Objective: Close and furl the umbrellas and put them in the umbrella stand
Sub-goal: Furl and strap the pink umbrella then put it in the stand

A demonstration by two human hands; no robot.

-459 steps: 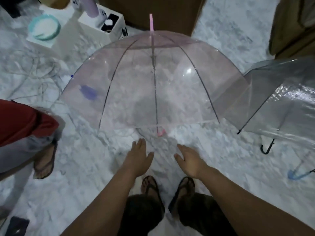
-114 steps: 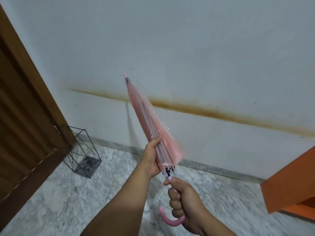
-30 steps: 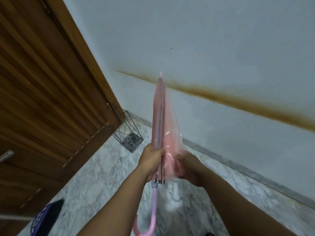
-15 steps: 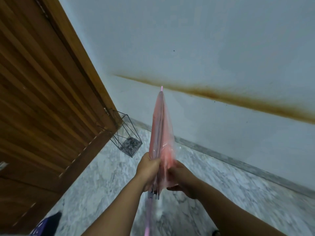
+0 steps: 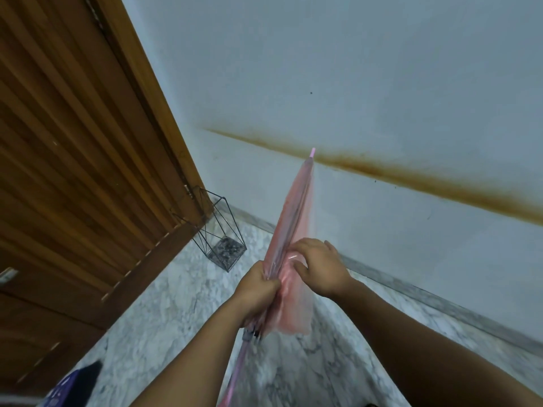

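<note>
The pink transparent umbrella [image 5: 294,207] is closed and points up and away, its tip in front of the white wall. My left hand [image 5: 255,289] grips the folded canopy near its lower end. My right hand [image 5: 318,267] pinches the loose pink plastic beside it, just above the left hand. A flap of canopy hangs loose below both hands. The pink shaft runs down toward the bottom edge; the handle is out of view. The black wire umbrella stand [image 5: 219,230] sits on the floor in the corner, left of and beyond the umbrella, and holds nothing.
A brown wooden door [image 5: 73,160] fills the left side, right next to the stand. The white wall [image 5: 382,83] carries a brown stain line. Marble floor [image 5: 164,315] lies below. A dark blue object [image 5: 69,386] sits at the bottom left.
The umbrella's tip has tilted to the right. My right hand has slid up the canopy and now pinches the plastic above my left hand. The view has dropped slightly.
</note>
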